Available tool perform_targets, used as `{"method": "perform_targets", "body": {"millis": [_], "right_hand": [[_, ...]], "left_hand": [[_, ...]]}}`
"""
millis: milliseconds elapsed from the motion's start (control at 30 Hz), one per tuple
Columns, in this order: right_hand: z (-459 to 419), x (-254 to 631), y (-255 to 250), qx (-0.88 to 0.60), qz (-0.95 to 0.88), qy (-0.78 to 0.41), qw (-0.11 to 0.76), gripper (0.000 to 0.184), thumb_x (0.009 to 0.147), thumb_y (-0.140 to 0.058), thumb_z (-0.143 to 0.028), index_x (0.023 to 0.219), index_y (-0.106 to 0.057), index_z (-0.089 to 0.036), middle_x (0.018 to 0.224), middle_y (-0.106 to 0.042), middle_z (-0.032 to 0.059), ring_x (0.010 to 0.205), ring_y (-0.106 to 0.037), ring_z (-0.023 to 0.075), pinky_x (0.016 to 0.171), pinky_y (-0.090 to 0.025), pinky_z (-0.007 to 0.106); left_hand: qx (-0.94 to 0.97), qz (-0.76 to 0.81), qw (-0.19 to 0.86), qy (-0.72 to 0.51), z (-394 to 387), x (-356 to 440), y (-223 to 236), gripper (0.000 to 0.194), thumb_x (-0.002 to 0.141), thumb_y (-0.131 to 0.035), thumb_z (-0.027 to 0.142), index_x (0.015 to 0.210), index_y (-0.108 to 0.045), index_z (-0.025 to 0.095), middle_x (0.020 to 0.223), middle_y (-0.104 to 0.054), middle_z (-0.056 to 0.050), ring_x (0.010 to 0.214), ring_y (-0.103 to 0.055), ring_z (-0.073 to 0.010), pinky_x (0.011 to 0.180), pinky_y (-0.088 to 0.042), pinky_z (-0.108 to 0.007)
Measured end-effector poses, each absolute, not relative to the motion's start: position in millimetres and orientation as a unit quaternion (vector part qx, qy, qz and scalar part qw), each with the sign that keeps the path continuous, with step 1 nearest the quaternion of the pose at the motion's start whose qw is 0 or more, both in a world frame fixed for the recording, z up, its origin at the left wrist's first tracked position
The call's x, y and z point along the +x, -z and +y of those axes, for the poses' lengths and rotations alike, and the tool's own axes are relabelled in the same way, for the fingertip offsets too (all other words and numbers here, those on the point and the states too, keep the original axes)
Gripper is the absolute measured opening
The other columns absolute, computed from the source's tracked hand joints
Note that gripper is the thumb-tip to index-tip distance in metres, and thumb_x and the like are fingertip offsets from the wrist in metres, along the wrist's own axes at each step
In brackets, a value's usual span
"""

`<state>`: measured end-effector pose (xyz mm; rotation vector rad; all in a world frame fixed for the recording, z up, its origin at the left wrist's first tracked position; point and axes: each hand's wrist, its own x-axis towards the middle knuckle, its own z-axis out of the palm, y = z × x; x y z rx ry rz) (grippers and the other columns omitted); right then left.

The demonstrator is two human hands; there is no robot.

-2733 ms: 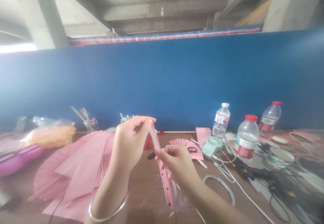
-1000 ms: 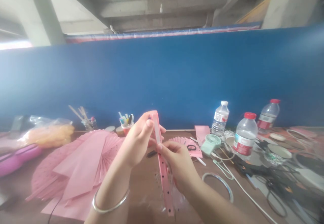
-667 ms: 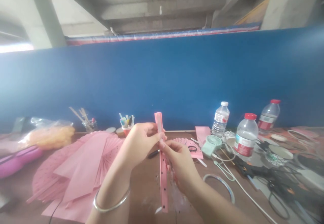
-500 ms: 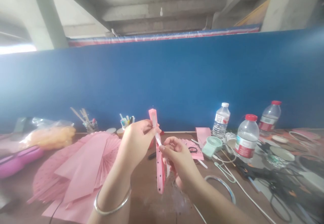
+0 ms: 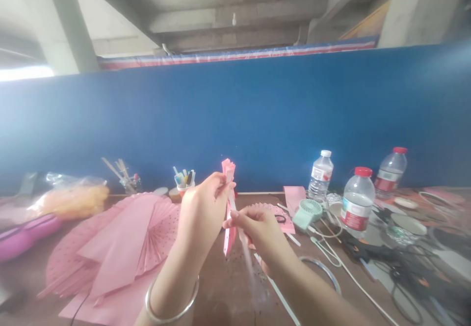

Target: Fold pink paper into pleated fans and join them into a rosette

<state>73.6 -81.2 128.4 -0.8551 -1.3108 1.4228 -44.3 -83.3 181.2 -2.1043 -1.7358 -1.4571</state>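
A narrow bundle of pleated pink paper with small dark dots (image 5: pixel 229 243) stands nearly upright above the table. My left hand (image 5: pixel 203 209) pinches it near its top, where the folds fan slightly apart. Along its face runs a thin white strip (image 5: pixel 231 200). The thumb and index finger of my right hand (image 5: pixel 263 230) are closed on that strip, and its loose end hangs below them, blurred. My right fingers partly cover the bundle's middle. On the table to the left lies a large pink pleated paper fan (image 5: pixel 69 240) with flat pink sheets (image 5: pixel 125 247) on it.
At the right stand several water bottles (image 5: pixel 356 205), beside a mint-green handheld fan (image 5: pixel 309 210) and white cables (image 5: pixel 353 279). A silver ring (image 5: pixel 327 267) lies near my right forearm. A cup of pens (image 5: pixel 184 181) stands at the back, before a blue partition (image 5: pixel 235 110).
The pink bundle has turned and its lower end has risen. My right hand has shifted slightly left and down along it. More of the white strip now hangs below my right fingers.
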Motion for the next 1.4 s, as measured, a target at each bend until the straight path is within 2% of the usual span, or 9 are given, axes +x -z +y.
{"method": "perform_targets", "body": {"millis": [100, 267, 367, 567, 833, 1267, 1400], "right_hand": [[-80.8, 73.4, -127.5, -0.361, -0.551, -0.579, 0.481, 0.033, 0.072, -0.057, -0.046, 0.066, -0.066, -0.014, 0.062, -0.059, 0.0021, 0.045, -0.028, 0.0053, 0.044, -0.018, 0.021], [-83.7, 72.2, -129.6, -0.348, -0.572, -0.559, 0.489, 0.038, 0.075, -0.053, -0.047, 0.058, -0.063, -0.014, 0.065, -0.061, 0.0049, 0.059, -0.049, 0.0120, 0.051, -0.028, 0.022], [-84.4, 71.4, -129.6, -0.358, -0.590, -0.530, 0.492, 0.038, 0.075, -0.053, -0.047, 0.058, -0.063, -0.014, 0.062, -0.060, 0.0048, 0.066, -0.053, 0.0154, 0.054, -0.031, 0.023], [-79.9, 69.9, -123.5, -0.376, -0.596, -0.472, 0.530, 0.037, 0.074, -0.054, -0.046, 0.055, -0.060, -0.016, 0.060, -0.060, 0.0014, 0.064, -0.051, 0.0139, 0.056, -0.030, 0.023], [-78.6, 70.7, -124.5, -0.368, -0.595, -0.478, 0.532, 0.034, 0.075, -0.055, -0.042, 0.054, -0.060, -0.016, 0.066, -0.064, 0.0028, 0.069, -0.053, 0.0149, 0.059, -0.031, 0.024], [-78.4, 70.3, -124.4, -0.388, -0.599, -0.467, 0.521, 0.031, 0.074, -0.054, -0.037, 0.054, -0.060, -0.015, 0.059, -0.058, 0.0006, 0.060, -0.049, 0.0122, 0.053, -0.030, 0.022], [-78.9, 69.6, -124.7, -0.374, -0.598, -0.473, 0.528, 0.030, 0.075, -0.054, -0.039, 0.059, -0.064, -0.015, 0.059, -0.059, 0.0006, 0.059, -0.049, 0.0118, 0.054, -0.033, 0.022]], "left_hand": [[-0.678, -0.562, 0.041, 0.472, -83.6, -44.1, -183.0, 0.016, 0.080, -0.047, 0.030, 0.083, -0.060, 0.023, 0.061, -0.063, 0.003, 0.046, -0.051, -0.0103, 0.048, -0.039, -0.023], [-0.660, -0.583, 0.059, 0.470, -84.3, -44.7, -186.8, 0.013, 0.081, -0.045, 0.029, 0.080, -0.056, 0.023, 0.070, -0.066, 0.002, 0.049, -0.055, -0.0110, 0.049, -0.040, -0.024], [-0.659, -0.585, 0.071, 0.467, -84.8, -44.2, -187.2, 0.013, 0.082, -0.044, 0.030, 0.081, -0.054, 0.022, 0.071, -0.066, 0.001, 0.053, -0.058, -0.0126, 0.050, -0.042, -0.025], [-0.653, -0.575, 0.037, 0.492, -84.5, -43.3, -185.8, 0.013, 0.083, -0.043, 0.029, 0.081, -0.054, 0.022, 0.073, -0.066, 0.002, 0.052, -0.059, -0.0114, 0.050, -0.045, -0.024], [-0.624, -0.522, -0.134, 0.566, -83.2, -42.4, -186.4, 0.015, 0.079, -0.047, 0.032, 0.081, -0.056, 0.020, 0.078, -0.066, -0.002, 0.046, -0.059, -0.0105, 0.036, -0.045, -0.018], [-0.627, -0.515, -0.123, 0.572, -83.1, -42.3, -187.8, 0.014, 0.080, -0.049, 0.031, 0.082, -0.056, 0.020, 0.074, -0.065, 0.000, 0.046, -0.058, -0.0095, 0.034, -0.047, -0.016], [-0.621, -0.511, -0.129, 0.580, -84.5, -42.4, -188.6, 0.014, 0.079, -0.049, 0.031, 0.082, -0.057, 0.019, 0.071, -0.064, 0.000, 0.043, -0.056, -0.0086, 0.033, -0.045, -0.016]]}}
